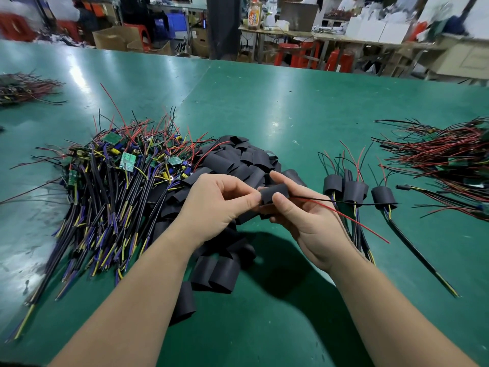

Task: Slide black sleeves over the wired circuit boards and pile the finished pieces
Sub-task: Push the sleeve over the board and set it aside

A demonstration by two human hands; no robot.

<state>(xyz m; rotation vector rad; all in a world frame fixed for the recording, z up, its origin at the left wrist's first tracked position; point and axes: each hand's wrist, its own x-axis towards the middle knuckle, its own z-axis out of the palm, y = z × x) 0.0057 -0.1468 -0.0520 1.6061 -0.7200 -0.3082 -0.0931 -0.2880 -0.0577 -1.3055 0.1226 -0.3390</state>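
At frame centre we pinch one black sleeve (274,193) with two hands: left hand (219,202) clamped on its left end, right hand (304,215) gripping its middle. One red wire (352,220) and one black wire (317,199) trail rightward. Three finished pieces (354,192) sit just right of them. The green bench (264,107) runs to its far edge at the upper frame.

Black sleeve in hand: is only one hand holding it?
No: the left hand pinches the left end of the black sleeve, while the right hand grips it between thumb and index finger.
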